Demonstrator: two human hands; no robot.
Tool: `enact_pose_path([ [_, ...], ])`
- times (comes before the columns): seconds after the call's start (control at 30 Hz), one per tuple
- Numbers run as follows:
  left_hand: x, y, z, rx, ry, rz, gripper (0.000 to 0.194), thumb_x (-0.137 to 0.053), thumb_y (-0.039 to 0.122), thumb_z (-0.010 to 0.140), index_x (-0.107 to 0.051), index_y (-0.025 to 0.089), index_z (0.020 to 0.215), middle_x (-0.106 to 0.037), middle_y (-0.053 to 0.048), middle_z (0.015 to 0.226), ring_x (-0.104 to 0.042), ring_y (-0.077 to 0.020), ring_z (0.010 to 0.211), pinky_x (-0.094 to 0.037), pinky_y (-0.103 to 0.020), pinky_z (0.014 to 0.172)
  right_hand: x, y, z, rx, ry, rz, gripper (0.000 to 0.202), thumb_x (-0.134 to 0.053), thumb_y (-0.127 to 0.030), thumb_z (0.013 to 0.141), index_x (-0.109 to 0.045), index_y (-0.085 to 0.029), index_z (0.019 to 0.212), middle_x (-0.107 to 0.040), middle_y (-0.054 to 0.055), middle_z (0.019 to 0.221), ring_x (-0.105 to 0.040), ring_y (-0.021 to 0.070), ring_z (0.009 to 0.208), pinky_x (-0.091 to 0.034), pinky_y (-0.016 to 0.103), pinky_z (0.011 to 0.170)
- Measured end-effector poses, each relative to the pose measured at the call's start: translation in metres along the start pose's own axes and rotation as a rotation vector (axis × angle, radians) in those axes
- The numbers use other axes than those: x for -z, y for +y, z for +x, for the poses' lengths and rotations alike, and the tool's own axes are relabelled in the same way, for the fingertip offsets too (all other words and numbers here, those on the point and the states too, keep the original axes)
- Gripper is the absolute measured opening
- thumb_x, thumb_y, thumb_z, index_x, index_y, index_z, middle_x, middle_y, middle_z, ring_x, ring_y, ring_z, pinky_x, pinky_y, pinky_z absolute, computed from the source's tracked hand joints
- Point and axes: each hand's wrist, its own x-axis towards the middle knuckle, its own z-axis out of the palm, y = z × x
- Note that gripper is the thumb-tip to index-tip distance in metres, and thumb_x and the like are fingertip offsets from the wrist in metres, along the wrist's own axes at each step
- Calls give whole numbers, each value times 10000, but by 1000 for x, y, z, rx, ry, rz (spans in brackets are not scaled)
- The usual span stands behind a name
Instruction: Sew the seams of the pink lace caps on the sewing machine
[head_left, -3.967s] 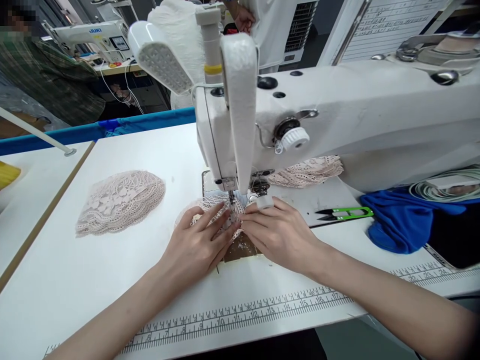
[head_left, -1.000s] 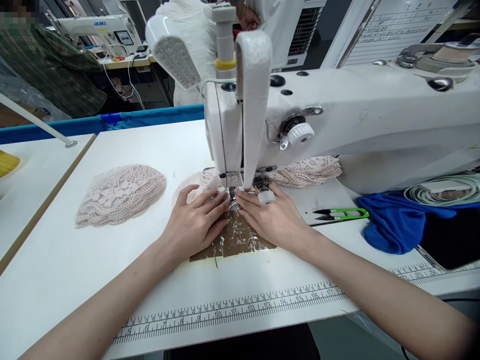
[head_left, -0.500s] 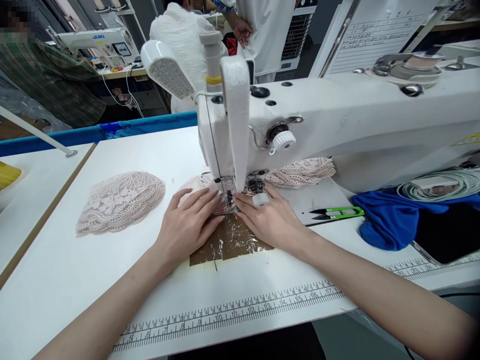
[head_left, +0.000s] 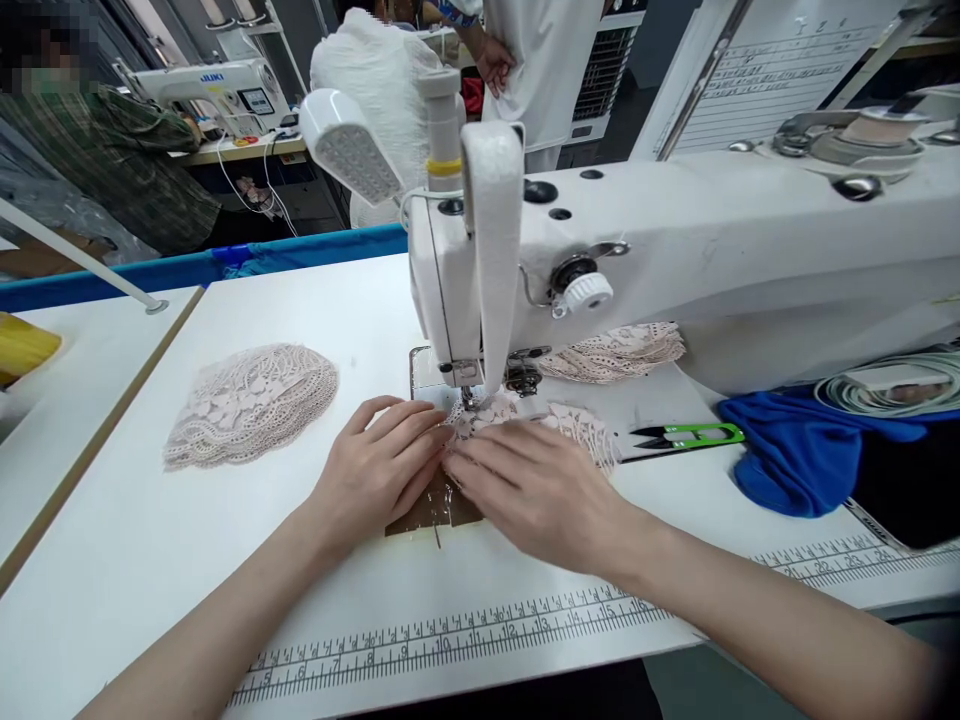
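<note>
A piece of pale pink scalloped lace (head_left: pixel 581 425) lies at the needle of a white sewing machine (head_left: pixel 675 225), partly covered by my hands. My right hand (head_left: pixel 544 490) rests over the lace, its fingers together and the fingertips gripping the near edge. Left of the presser foot (head_left: pixel 468 396), my left hand (head_left: pixel 386 455) is bent with its thumb and fingertips closed at the lace's left end; the exact pinch is hidden. Beneath both hands a brown, shiny taped patch (head_left: pixel 427 512) covers part of the white table (head_left: pixel 300 590).
A stack of lace pieces (head_left: pixel 251 405) lies to the left, and more lace (head_left: pixel 619 352) sits behind the needle. Green thread snips (head_left: pixel 690 436), blue cloth (head_left: pixel 802 450) and a dark phone (head_left: pixel 911 490) are on the right. Two people are beyond the table.
The lace has come out from under the presser foot toward me and to the right. My right hand moved nearer and now lies over it; the view shifted slightly.
</note>
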Motion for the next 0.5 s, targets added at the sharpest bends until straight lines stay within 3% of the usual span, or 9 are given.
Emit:
enact_pose_path([
  [0.07,-5,-2,0,-26,-51,-6,290,-467,112,921,-602,152,1175,-670,-67,1214,-580,-224,1167,-407,-430,1005,-2,-3,-1,-3,-105,60,156,-510,-174,931,-657,-139,971,-690,58,899,-616,178,860,-466,299,727],
  [0.2,-12,-1,0,-16,-106,-15,381,-432,83,920,-556,159,1272,-668,-66,1211,-566,-220,1177,-372,-447,1060,-8,2,-5,-165,-156,0,188,-477,-126,926,-646,-143,1007,-681,49,863,-606,176,738,-460,310,620],
  [0.33,-15,4,1,-5,-103,6,388,-437,69,909,-582,169,1255,-680,-77,1143,-574,-234,1139,-394,-449,1037,-11,12,-6,-208,-206,-64,325,-440,-5,858,-635,-121,1091,-687,108,1042,-624,206,845,-477,350,743],
  [0.5,-14,5,2,-41,-84,41,357,-464,86,909,-609,174,1223,-683,-65,1163,-585,-236,1089,-435,-420,938,-13,19,-3,-277,-293,-66,266,-451,-205,944,-658,-110,1079,-676,141,1131,-607,257,1037,-454,422,919],
])
